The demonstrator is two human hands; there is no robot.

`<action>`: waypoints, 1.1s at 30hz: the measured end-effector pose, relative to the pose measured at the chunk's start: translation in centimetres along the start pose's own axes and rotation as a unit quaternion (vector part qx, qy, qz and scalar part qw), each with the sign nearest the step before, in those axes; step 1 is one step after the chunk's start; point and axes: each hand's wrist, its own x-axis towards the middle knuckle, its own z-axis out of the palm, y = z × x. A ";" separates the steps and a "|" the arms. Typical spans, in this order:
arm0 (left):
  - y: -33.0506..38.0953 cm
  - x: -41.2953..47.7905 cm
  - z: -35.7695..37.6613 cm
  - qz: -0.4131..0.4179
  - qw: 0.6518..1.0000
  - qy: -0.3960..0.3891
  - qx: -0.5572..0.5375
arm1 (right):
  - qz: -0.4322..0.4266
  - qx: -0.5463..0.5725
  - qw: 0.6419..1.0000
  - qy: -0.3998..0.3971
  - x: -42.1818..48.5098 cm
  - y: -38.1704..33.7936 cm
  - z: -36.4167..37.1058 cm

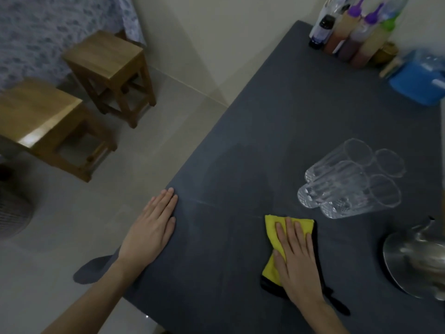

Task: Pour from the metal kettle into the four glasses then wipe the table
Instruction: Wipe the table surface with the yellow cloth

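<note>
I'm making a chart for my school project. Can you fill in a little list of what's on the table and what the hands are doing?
table: dark grey top
glasses: four clear ones, grouped together
kettle: shiny metal, at the right edge
cloth: yellow and black, lying on the table
right hand: flat on the cloth
left hand: flat at the table's edge
back corner: bottles, blue container
</note>
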 end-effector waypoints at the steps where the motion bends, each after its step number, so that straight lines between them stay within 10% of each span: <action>1: 0.0 0.0 0.1 0.002 1.000 0.000 0.002 | -0.001 -0.004 1.000 0.004 0.7 -0.5 0.0; 16: -0.4 0.0 0.9 -0.001 1.000 0.013 -0.018 | -0.006 0.080 0.996 0.039 15.5 -11.5 -0.7; 22: -0.7 0.0 0.9 0.008 1.000 0.011 -0.021 | -0.158 0.087 0.983 0.019 14.3 -18.1 0.2; 33: -0.4 -0.1 0.0 0.002 1.000 -0.013 -0.010 | -0.118 0.036 0.992 0.027 7.2 -8.7 0.2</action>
